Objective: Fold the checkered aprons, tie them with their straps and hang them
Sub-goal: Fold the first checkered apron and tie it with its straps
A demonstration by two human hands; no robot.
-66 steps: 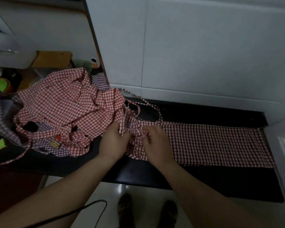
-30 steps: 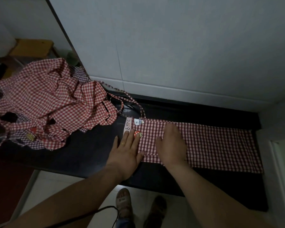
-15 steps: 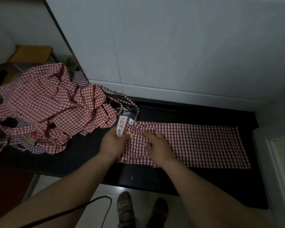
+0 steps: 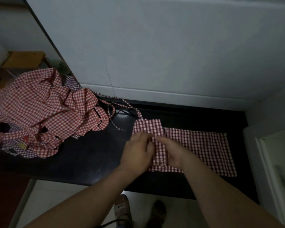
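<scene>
A red-and-white checkered apron (image 4: pixel 201 148) lies as a long folded strip on the black counter (image 4: pixel 89 155). Its left end is turned over to the right into a short flap (image 4: pixel 149 127). My left hand (image 4: pixel 137 153) and my right hand (image 4: pixel 170 153) grip this folded end side by side, fingers curled into the cloth. A thin checkered strap (image 4: pixel 122 104) runs from the flap's far corner back toward the wall.
A crumpled heap of several more checkered aprons (image 4: pixel 43 111) covers the counter's left part. A white tiled wall (image 4: pixel 155 55) rises right behind the counter. A white cabinet edge (image 4: pixel 276 162) stands at the right. My feet (image 4: pixel 123 209) show below the counter's front edge.
Both hands first pressed the strip flat, then took its left end. That end, with the printed label, is now folded over to the right, and the label is hidden.
</scene>
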